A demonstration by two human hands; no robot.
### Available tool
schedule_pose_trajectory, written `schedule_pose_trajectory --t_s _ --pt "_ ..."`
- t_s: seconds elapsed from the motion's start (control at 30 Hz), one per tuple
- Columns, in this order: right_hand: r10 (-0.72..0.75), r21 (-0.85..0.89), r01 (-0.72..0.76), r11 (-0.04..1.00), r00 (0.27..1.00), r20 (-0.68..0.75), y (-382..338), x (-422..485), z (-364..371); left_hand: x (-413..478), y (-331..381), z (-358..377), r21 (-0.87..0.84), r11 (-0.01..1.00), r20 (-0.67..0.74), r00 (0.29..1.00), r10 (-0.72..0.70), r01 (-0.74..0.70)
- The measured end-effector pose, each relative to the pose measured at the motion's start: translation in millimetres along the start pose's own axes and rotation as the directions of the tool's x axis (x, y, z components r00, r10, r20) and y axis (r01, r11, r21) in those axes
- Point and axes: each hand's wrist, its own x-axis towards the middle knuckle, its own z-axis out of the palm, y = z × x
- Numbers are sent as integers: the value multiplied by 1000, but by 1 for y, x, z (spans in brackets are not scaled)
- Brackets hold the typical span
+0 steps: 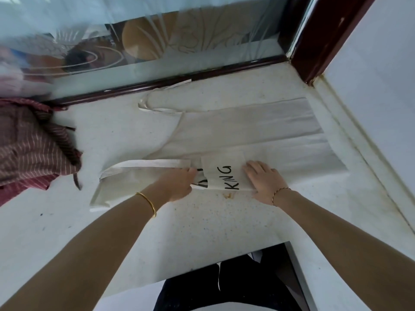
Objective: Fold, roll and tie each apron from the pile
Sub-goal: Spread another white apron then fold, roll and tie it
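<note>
A cream apron [247, 129] lies spread flat across the white speckled counter [190, 223], its skirt toward the right wall. A folded flap with black letters "KING" [226, 176] rests on its near edge. My left hand [179, 184] pinches the cloth edge just left of the lettered flap, beside a wide cream strap [148, 164] that runs left. My right hand [265, 180] presses flat on the apron to the right of the flap, fingers spread. A thin tie [155, 106] loops away at the far side near the window frame.
A pile of maroon striped aprons [31, 144] sits at the left edge of the counter. A dark wooden window frame [170, 83] and frosted glass bound the far side; a white wall [381, 108] closes the right. The counter's near edge has a cut-out by my legs.
</note>
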Motion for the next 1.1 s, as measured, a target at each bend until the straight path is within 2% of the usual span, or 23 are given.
schedule_pose_trajectory --t_s 0.07,0.13,0.2,0.3,0.37,0.43,0.53,0.8,0.93,1.1 --pt "-27 -43 25 999 999 -37 4 -1 2 -7 -4 4 90 994 -113 991 65 -55" --pt "-48 -58 45 997 997 -57 4 -2 3 -10 -12 11 302 947 -215 960 181 -111" --pt "-62 -64 57 996 996 -70 6 -2 3 -14 -15 13 361 932 -276 950 148 -40" --pt "-84 -65 79 995 992 -92 8 -3 2 -12 -14 18 313 946 -237 972 -5 81" --pt "-104 -60 98 993 989 -106 10 -4 1 -8 -12 20 198 963 -131 979 -158 182" --pt "-102 -40 98 994 988 -119 14 -6 3 -4 -10 22 81 971 -79 973 -218 224" --pt "-10 15 13 1000 985 -172 19 -8 8 -1 -10 26 0 985 -104 979 -174 175" --pt "203 -106 -218 970 969 -138 37 -8 -1 -2 -13 4 -121 987 -79 990 -115 105" --pt "291 -249 -274 929 956 31 43 4 -48 2 -22 -25 -238 960 100 987 -125 145" --pt "364 -226 -333 916 924 115 50 33 -87 11 -33 -53 -283 930 298 943 -147 235"
